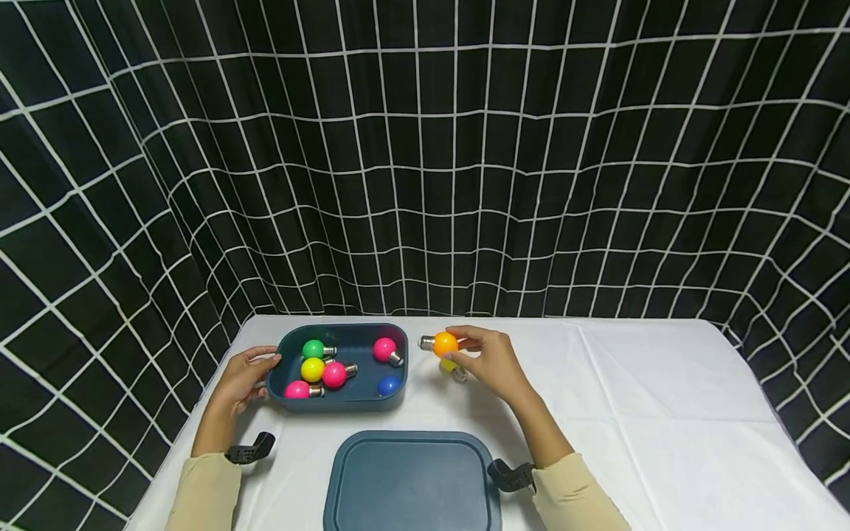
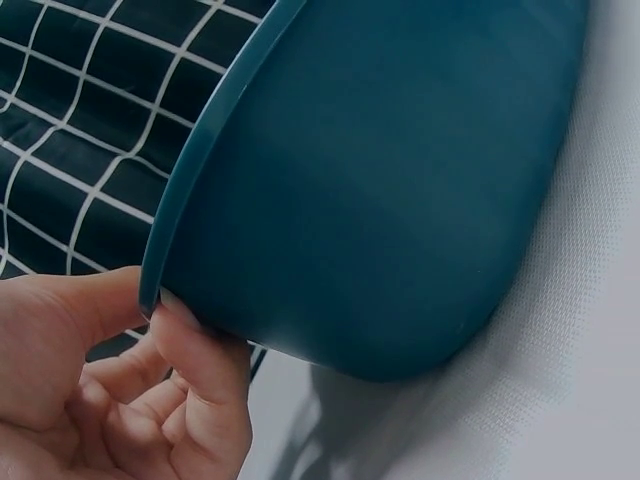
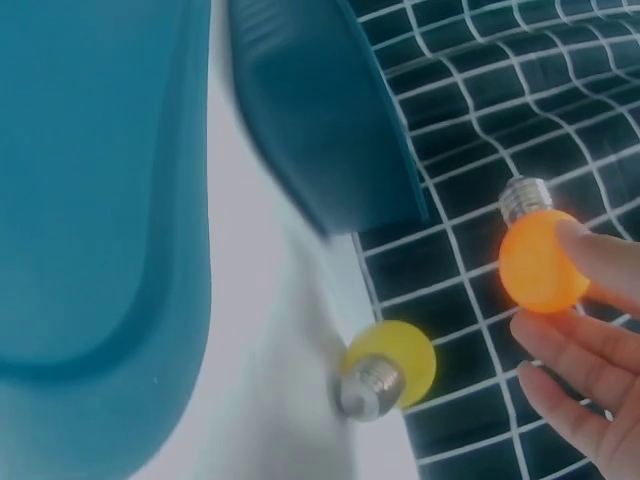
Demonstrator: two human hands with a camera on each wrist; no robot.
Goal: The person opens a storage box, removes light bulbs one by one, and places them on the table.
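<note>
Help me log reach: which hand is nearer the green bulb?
Left. The left hand holds the box at the end near the green bulb; the right hand holds the orange bulb beyond the opposite end.

orange bulb (image 1: 446, 344), round, its silver screw base pointing left, is held raised just right of the dark blue, open-topped tray (image 1: 352, 405), which contains several coloured bulbs (image 1: 334, 375)

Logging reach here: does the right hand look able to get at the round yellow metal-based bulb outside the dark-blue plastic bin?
Probably yes: the yellow bulb lies uncovered near the right hand, though the round orange bulb it pinches would likely hinder grasping.
</note>
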